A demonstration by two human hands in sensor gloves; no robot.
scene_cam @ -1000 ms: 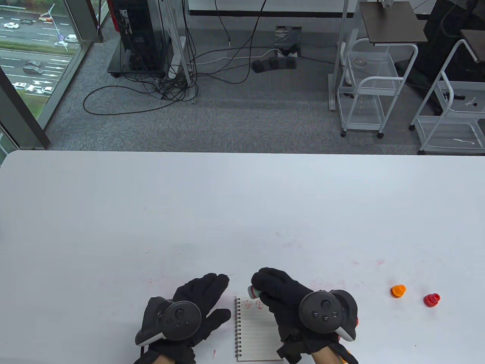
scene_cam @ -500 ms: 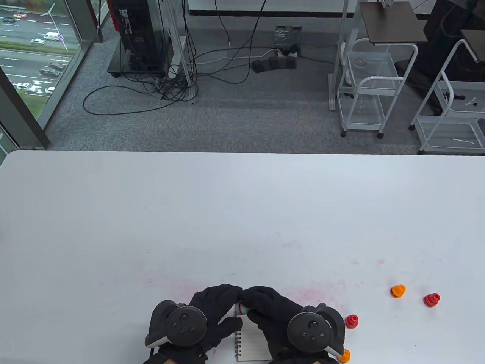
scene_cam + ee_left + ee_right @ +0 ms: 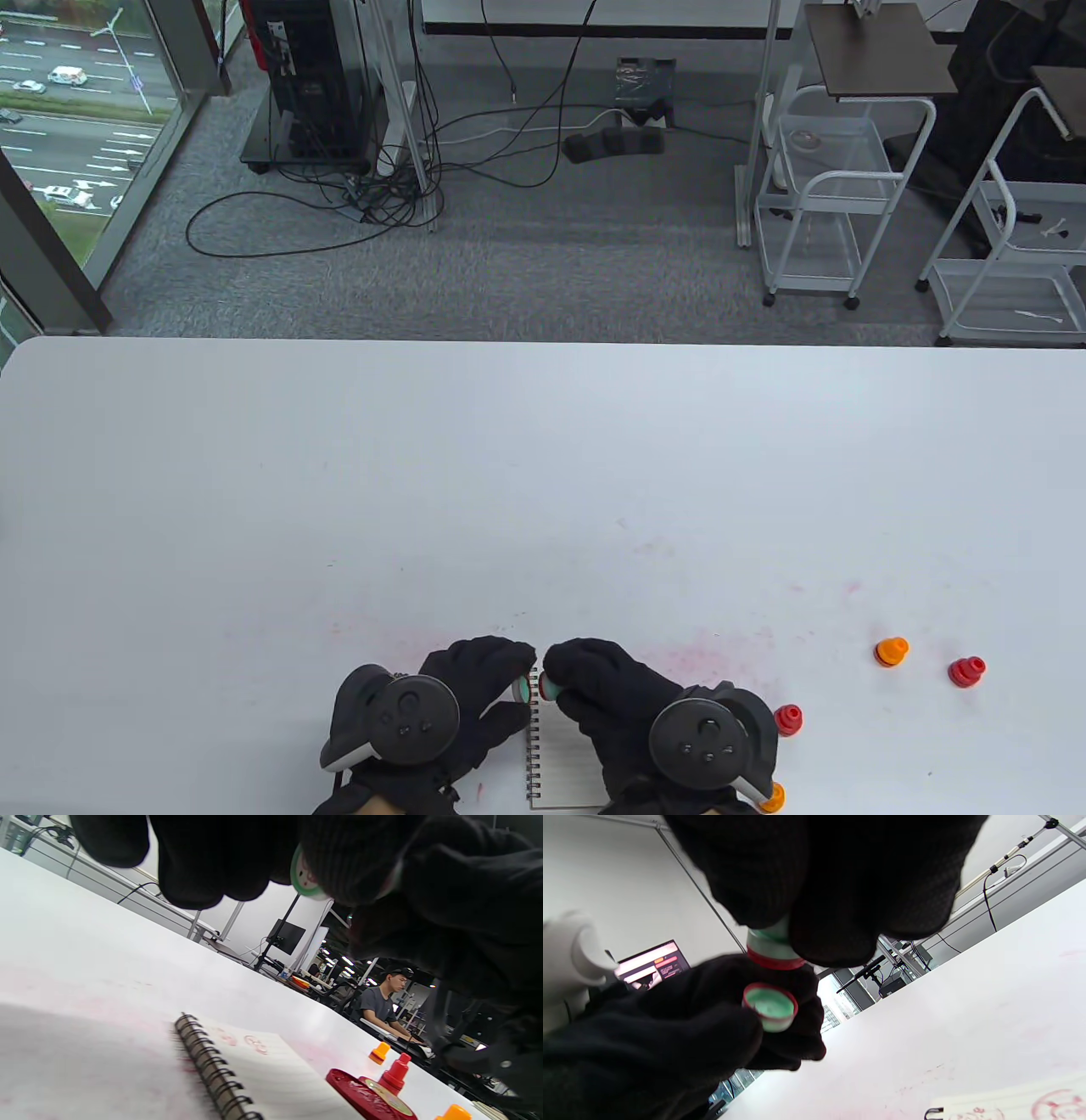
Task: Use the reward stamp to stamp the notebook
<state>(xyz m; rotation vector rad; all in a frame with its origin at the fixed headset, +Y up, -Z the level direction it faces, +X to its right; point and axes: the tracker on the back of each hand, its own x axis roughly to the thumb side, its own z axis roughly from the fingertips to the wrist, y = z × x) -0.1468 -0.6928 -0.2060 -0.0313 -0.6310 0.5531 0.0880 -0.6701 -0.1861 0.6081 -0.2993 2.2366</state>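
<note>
A spiral notebook (image 3: 562,757) lies at the table's near edge, with red stamp marks at the top of its page (image 3: 254,1065). My right hand (image 3: 556,675) pinches the green-and-white reward stamp (image 3: 774,946) above the notebook's top left corner. My left hand (image 3: 513,675) pinches the stamp's round cap (image 3: 770,1007) just left of it. The cap's open side faces the stamp's red-rimmed end, and the two are a small gap apart. The cap also shows in the left wrist view (image 3: 303,874).
A red stamp (image 3: 787,720) and an orange one (image 3: 772,796) stand just right of my right hand. Another orange stamp (image 3: 891,652) and red stamp (image 3: 965,671) stand farther right. A flat red lid (image 3: 369,1094) lies by the notebook. Pink ink smears mark the table (image 3: 543,475).
My right hand has drawn the stamp back from the notebook's top edge toward me. My left hand has left the table, come in beside it and now holds the cap.
</note>
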